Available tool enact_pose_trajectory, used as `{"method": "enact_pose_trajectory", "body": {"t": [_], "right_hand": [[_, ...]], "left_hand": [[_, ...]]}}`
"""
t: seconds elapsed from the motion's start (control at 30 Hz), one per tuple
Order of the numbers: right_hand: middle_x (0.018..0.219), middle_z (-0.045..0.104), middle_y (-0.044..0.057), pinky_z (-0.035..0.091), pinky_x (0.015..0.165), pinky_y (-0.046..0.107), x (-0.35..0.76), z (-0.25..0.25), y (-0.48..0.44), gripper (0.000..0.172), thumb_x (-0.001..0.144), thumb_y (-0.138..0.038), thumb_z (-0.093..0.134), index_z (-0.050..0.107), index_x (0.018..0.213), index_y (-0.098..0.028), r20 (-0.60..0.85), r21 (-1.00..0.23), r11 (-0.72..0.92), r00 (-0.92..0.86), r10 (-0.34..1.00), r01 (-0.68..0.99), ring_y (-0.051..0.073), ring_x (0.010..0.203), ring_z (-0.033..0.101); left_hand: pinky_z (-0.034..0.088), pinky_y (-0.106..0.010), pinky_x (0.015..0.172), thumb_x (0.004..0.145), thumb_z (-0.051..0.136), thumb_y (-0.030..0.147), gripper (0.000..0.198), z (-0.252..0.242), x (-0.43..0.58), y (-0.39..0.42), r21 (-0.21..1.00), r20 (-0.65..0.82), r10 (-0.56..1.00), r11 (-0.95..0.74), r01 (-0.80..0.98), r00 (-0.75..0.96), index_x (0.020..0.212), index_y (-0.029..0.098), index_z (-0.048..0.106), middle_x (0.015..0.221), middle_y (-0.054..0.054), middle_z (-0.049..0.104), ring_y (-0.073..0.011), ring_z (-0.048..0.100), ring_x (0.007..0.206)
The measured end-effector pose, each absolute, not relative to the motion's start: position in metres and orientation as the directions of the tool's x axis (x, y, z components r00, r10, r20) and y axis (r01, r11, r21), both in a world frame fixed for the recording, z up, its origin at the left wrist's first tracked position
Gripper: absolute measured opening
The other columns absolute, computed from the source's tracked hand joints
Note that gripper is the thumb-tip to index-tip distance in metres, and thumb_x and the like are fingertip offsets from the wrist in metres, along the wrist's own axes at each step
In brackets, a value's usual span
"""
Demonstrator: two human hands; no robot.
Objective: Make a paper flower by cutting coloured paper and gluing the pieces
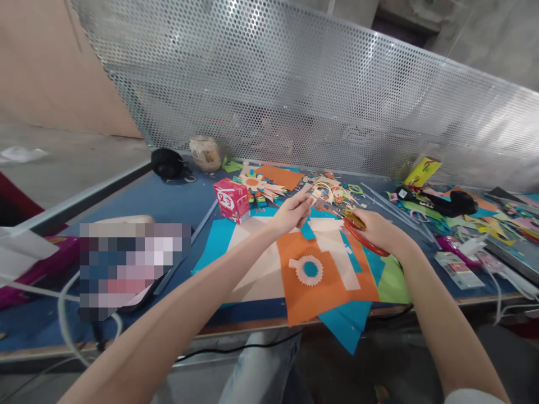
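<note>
My left hand (295, 212) is closed in a pinch on a small cream strip (314, 196) of felt-like material. My right hand (383, 229) grips scissors by their orange handles (370, 244), with the blades pointing toward the left hand. Below both hands lies an orange sheet (303, 308). On it rests a cream ring (300, 277) with a toothed edge and blue in its middle. Long cream strips (348, 272) lie to the ring's right. Blue (347, 328), green (394, 286) and cream (256, 275) sheets spread around the orange one.
A pink box (232, 201) stands left of cut flower-like pieces (252, 182). Scraps (332, 191) lie behind the hands. A black tape dispenser (446, 203) and a yellow box (422, 171) sit at right. A perforated metal panel (295, 84) borders the back. Purple glue guns flank the table.
</note>
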State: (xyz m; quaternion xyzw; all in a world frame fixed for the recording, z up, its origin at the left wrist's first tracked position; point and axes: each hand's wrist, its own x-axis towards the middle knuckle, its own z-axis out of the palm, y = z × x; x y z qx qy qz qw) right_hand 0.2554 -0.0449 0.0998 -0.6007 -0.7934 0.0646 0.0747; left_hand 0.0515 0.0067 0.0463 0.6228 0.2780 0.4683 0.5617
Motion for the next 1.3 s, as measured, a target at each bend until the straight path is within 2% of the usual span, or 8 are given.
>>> {"method": "enact_pose_trajectory", "body": {"t": [0.2, 0.33, 0.6, 0.77, 0.9, 1.1, 1.3], "right_hand": [[0.083, 0.065, 0.007, 0.039, 0.060, 0.024, 0.276, 0.101, -0.026, 0.031, 0.079, -0.049, 0.049, 0.055, 0.082, -0.018, 0.050, -0.239, 0.247, -0.242, 0.969, 0.939, 0.019, 0.072, 0.059], [0.080, 0.065, 0.005, 0.040, 0.060, 0.025, 0.288, 0.101, -0.009, 0.031, 0.079, -0.048, 0.048, 0.055, 0.079, -0.018, 0.054, -0.280, 0.224, -0.218, 0.974, 0.934, 0.018, 0.070, 0.059], [0.083, 0.065, 0.008, 0.042, 0.062, 0.026, 0.316, 0.089, 0.018, 0.033, 0.079, -0.048, 0.047, 0.057, 0.084, -0.017, 0.053, -0.311, 0.200, -0.194, 0.980, 0.929, 0.021, 0.076, 0.060], [0.082, 0.066, 0.008, 0.043, 0.064, 0.028, 0.324, 0.081, 0.027, 0.032, 0.079, -0.046, 0.047, 0.059, 0.086, -0.017, 0.011, -0.294, 0.166, -0.171, 0.985, 0.941, 0.022, 0.077, 0.061], [0.080, 0.066, 0.007, 0.043, 0.063, 0.027, 0.328, 0.076, 0.033, 0.033, 0.079, -0.048, 0.046, 0.060, 0.085, -0.018, -0.008, -0.294, 0.171, -0.181, 0.983, 0.940, 0.021, 0.076, 0.060], [0.089, 0.066, 0.008, 0.042, 0.064, 0.028, 0.336, 0.070, 0.038, 0.036, 0.079, -0.049, 0.044, 0.059, 0.088, -0.017, -0.021, -0.285, 0.196, -0.211, 0.977, 0.938, 0.022, 0.079, 0.060], [0.088, 0.066, 0.010, 0.041, 0.065, 0.029, 0.338, 0.069, 0.040, 0.039, 0.080, -0.051, 0.041, 0.059, 0.087, -0.017, -0.020, -0.214, 0.203, -0.212, 0.977, 0.955, 0.023, 0.080, 0.060]], "left_hand": [[0.020, -0.017, 0.033, 0.081, 0.049, 0.041, 0.027, 0.053, 0.073, 0.035, 0.953, 0.298, 0.825, -0.225, -0.204, 0.480, 0.068, 0.019, 0.039, 0.048, 0.010, 0.021, -0.0034, 0.023, 0.034], [0.020, -0.016, 0.033, 0.082, 0.048, 0.040, 0.024, 0.053, 0.089, 0.058, 0.953, 0.298, 0.814, -0.224, -0.204, 0.498, 0.073, 0.018, 0.042, 0.047, 0.010, 0.021, -0.0030, 0.023, 0.033], [0.018, -0.015, 0.032, 0.085, 0.044, 0.035, 0.023, 0.048, 0.126, 0.088, 0.956, 0.270, 0.803, -0.156, -0.249, 0.532, 0.070, 0.019, 0.038, 0.047, 0.011, 0.019, -0.0022, 0.022, 0.031], [0.018, -0.015, 0.031, 0.085, 0.045, 0.036, 0.023, 0.037, 0.130, 0.098, 0.964, 0.249, 0.790, -0.149, -0.219, 0.560, 0.071, 0.018, 0.039, 0.046, 0.011, 0.021, -0.0019, 0.021, 0.030], [0.022, -0.016, 0.031, 0.086, 0.044, 0.033, 0.026, 0.032, 0.123, 0.102, 0.973, 0.230, 0.767, -0.172, -0.154, 0.599, 0.066, 0.019, 0.034, 0.045, 0.010, 0.025, -0.0027, 0.026, 0.030], [0.020, -0.015, 0.031, 0.087, 0.042, 0.028, 0.026, 0.035, 0.122, 0.100, 0.981, 0.190, 0.775, -0.136, -0.135, 0.602, 0.064, 0.019, 0.032, 0.045, 0.010, 0.026, -0.0018, 0.024, 0.030], [0.019, -0.015, 0.030, 0.088, 0.040, 0.026, 0.023, 0.038, 0.122, 0.099, 0.984, 0.175, 0.778, -0.147, -0.096, 0.604, 0.066, 0.019, 0.035, 0.043, 0.011, 0.023, -0.0022, 0.025, 0.027]]}}
